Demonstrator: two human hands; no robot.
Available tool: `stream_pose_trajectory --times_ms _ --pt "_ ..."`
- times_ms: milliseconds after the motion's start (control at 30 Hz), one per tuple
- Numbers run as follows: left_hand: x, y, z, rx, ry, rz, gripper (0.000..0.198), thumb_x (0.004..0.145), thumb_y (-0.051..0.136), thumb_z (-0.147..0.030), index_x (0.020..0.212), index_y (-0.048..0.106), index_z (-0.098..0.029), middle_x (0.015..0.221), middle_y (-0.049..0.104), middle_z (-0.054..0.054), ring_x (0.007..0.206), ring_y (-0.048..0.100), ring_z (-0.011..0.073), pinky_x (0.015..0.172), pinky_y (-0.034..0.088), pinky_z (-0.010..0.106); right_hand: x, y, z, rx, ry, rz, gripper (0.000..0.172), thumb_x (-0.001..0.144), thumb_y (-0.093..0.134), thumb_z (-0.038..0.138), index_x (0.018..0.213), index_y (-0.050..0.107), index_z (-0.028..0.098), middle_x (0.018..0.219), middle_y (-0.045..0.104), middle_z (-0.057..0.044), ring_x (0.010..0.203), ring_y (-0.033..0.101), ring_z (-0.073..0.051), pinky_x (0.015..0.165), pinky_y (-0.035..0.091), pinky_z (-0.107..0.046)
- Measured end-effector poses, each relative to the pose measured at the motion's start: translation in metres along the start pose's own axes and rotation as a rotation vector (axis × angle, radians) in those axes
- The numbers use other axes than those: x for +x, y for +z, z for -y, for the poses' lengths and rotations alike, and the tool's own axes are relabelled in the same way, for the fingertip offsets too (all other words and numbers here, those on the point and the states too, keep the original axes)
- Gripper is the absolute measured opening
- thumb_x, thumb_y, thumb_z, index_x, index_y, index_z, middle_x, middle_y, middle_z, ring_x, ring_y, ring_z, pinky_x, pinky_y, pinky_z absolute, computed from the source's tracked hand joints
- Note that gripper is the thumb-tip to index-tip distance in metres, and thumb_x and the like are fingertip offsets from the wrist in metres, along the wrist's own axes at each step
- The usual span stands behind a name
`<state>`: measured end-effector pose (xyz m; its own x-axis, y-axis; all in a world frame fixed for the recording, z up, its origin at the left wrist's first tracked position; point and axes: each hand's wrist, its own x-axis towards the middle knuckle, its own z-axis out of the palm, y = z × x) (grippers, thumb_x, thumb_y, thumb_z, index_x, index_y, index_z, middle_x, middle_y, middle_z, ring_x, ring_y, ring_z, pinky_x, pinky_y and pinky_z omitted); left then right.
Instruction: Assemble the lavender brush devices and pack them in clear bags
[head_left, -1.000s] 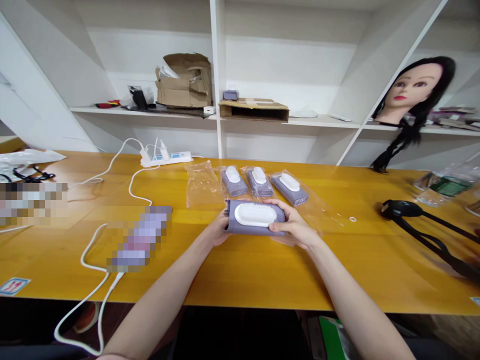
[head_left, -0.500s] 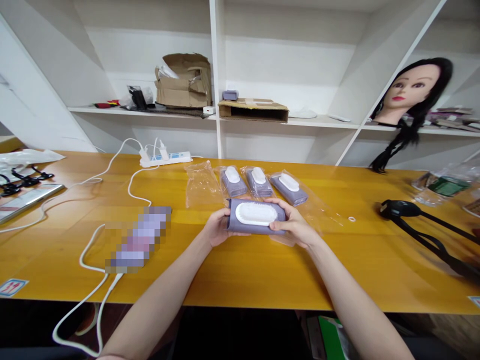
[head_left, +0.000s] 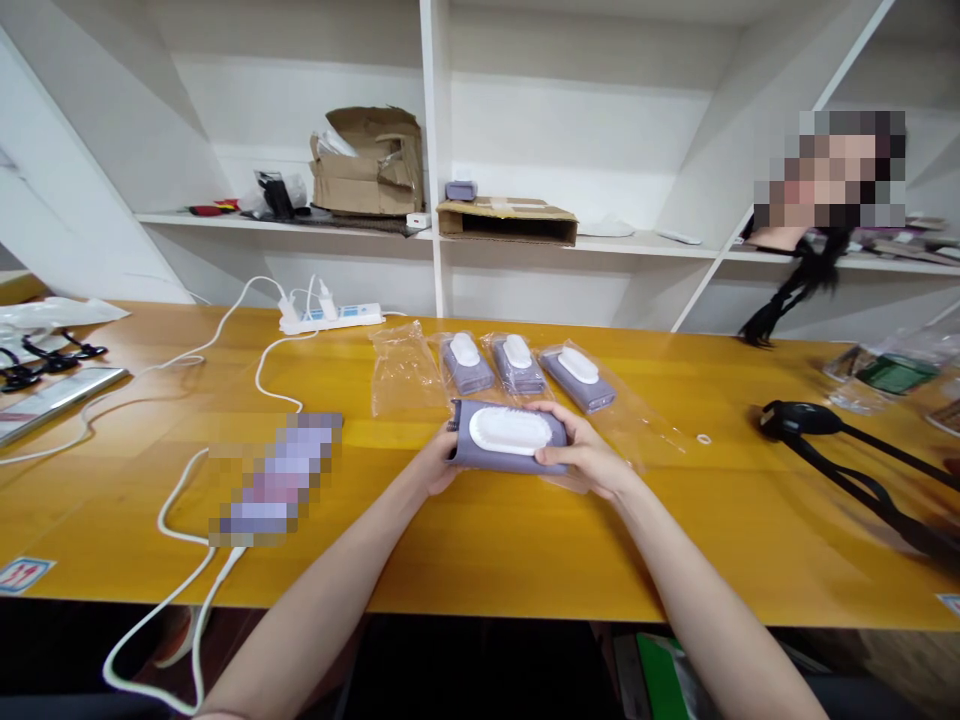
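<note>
A grey-purple bundle (head_left: 472, 455) with a white oval piece (head_left: 511, 430) on its upper face is held just above the table. My right hand (head_left: 589, 455) grips its right end, thumb on the front by the oval and fingers behind. At the left end is my left hand (head_left: 436, 462), its fingers mostly hidden behind and under the bundle. Beyond it lie three similar bundles in clear plastic: one on the left (head_left: 469, 377), one in the middle (head_left: 525, 378) and one on the right (head_left: 589, 393). Crumpled clear plastic (head_left: 405, 370) is beside them.
A phone (head_left: 281, 480) with a white cable lies left of my arms. Behind it stands a white power strip (head_left: 334, 318). Black straps (head_left: 806, 420) and a small white ring (head_left: 703, 438) are on the right. Shelves behind hold an open cardboard box (head_left: 367, 180) and a flat carton (head_left: 510, 220).
My left hand has slid slightly, and fewer of its fingers show at the bundle's left end. The bundle has shifted a little to the left.
</note>
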<state>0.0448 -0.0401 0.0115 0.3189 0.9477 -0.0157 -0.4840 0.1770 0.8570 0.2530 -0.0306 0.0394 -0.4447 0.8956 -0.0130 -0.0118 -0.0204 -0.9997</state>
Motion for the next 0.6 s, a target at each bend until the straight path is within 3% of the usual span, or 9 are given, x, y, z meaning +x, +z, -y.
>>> stream_pose_trajectory --times_ms 167,333,600 --pt "0.0012 -0.0025 -0.0002 -0.019 -0.008 0.016 0.057 0.059 0.063 -0.021 0.115 0.062 -0.018 0.11 0.068 0.008 0.108 0.058 0.0291 0.087 0.046 0.036 0.0003 -0.0013 -0.0014 -0.031 0.0 0.011 0.06 0.057 0.078 0.017 0.112 0.056 0.029 0.112 0.056 0.0 0.095 0.054 -0.018 0.076 0.046 -0.027" --pt "0.0002 -0.0028 0.0002 -0.032 0.0 0.049 0.058 0.058 0.063 -0.018 0.116 0.061 -0.019 0.11 0.068 0.008 0.109 0.058 0.0296 0.088 0.046 0.037 -0.0017 -0.0015 0.0005 -0.01 0.018 0.029 0.059 0.059 0.077 0.02 0.113 0.055 0.031 0.112 0.055 0.0 0.092 0.054 -0.019 0.072 0.047 -0.028" --pt "-0.0018 0.0004 0.0035 -0.018 0.097 -0.006 0.053 0.058 0.063 -0.018 0.111 0.063 -0.018 0.108 0.068 0.008 0.109 0.058 0.0292 0.091 0.045 0.037 -0.0034 -0.0007 0.0027 0.003 0.004 0.065 0.059 0.06 0.076 0.022 0.113 0.053 0.031 0.112 0.056 0.0 0.092 0.054 -0.018 0.072 0.046 -0.027"
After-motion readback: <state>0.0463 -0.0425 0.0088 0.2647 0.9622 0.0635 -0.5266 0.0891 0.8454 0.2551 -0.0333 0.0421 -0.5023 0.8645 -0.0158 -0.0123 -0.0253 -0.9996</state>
